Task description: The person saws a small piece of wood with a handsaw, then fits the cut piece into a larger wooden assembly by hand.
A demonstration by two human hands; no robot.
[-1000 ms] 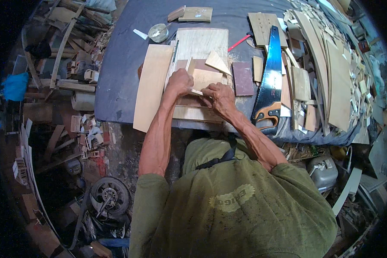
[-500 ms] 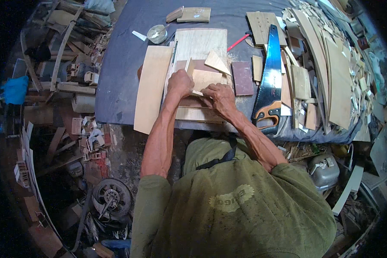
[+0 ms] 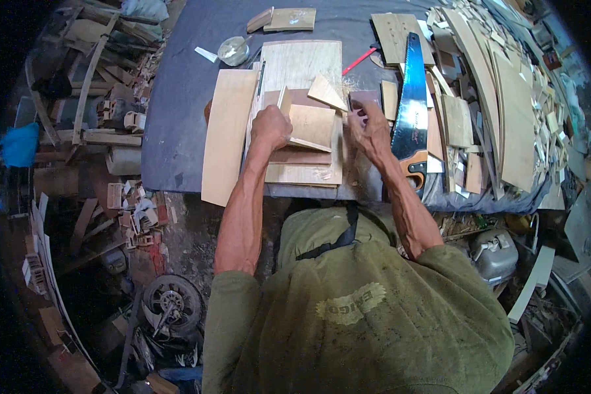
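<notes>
My left hand (image 3: 271,127) is closed around a small upright wooden strip (image 3: 284,102). That strip meets one end of a flat, pale wooden piece (image 3: 312,125) with a thick near edge. Both rest over a brown panel (image 3: 299,156) on a wider light board (image 3: 308,62). To the right, my right hand (image 3: 370,131) has its fingers curled on a dark red rectangular piece, like sandpaper (image 3: 364,97), and covers its near part. A triangular wood offcut (image 3: 326,92) lies between the hands, on the light board.
A handsaw (image 3: 412,98) lies right of my right hand, near a red pencil-like stick (image 3: 359,62). Curved boards (image 3: 515,118) and many offcuts crowd the right side. A long board (image 3: 230,131) overhangs the near edge at left. A small tub (image 3: 233,51) stands behind.
My right hand has left the near edge of the pale wooden piece and moved right onto the dark red piece. My left hand keeps its grip on the upright strip.
</notes>
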